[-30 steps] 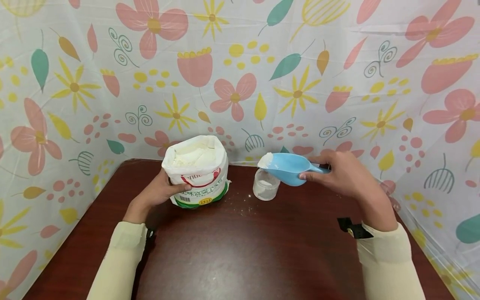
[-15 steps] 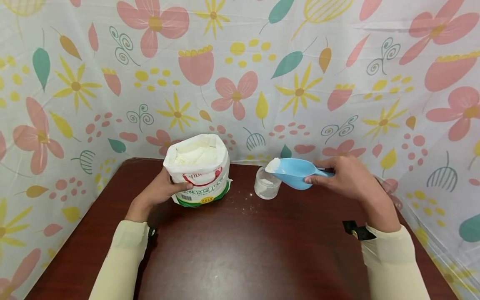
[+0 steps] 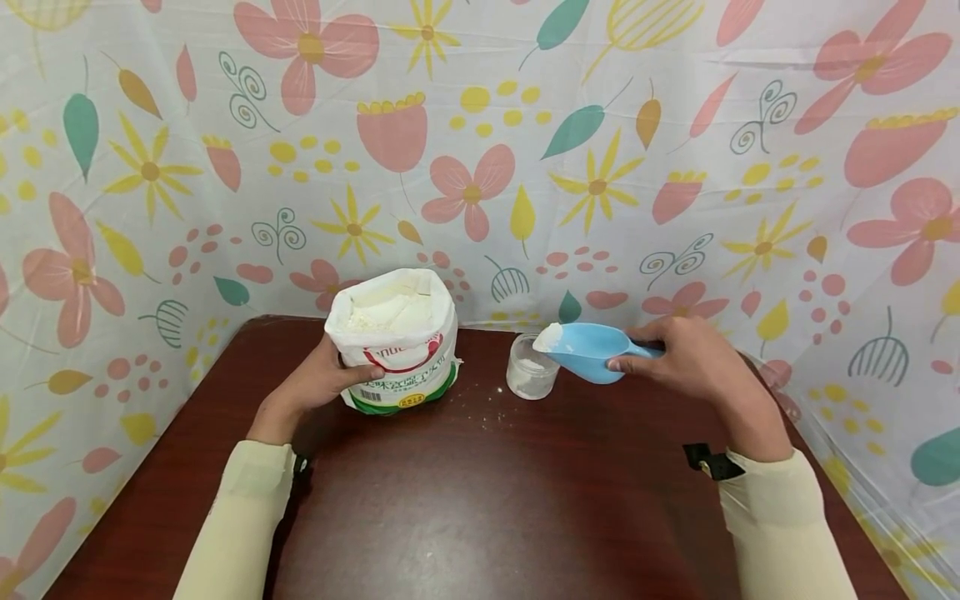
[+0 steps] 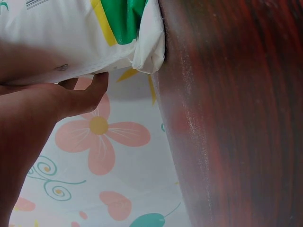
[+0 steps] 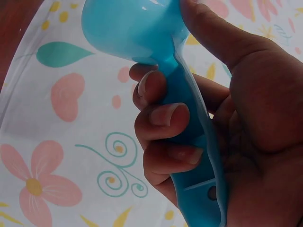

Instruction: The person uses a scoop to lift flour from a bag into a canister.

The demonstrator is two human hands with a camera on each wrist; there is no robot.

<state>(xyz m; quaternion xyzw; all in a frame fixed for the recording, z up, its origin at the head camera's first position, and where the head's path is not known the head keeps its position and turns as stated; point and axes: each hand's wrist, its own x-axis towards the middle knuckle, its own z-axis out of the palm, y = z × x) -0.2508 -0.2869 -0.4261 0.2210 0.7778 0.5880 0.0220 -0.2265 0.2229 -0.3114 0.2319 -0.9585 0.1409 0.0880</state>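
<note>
A blue scoop with white powder heaped at its lip is held level beside and above the right rim of a clear round jar. My right hand holds it by the handle; the right wrist view shows the fingers curled round that handle. Some white powder lies inside the jar. To the left, an upright white bag with red and green print is open at the top and filled with pale powder. My left hand grips its left side, thumb on the front.
White specks are scattered on the dark red-brown table in front of the jar. A floral sheet hangs behind the table and along both sides.
The scoop has moved slightly right and down, so its lip has shifted from the jar's middle to its right rim. My left hand and the bag stay in place.
</note>
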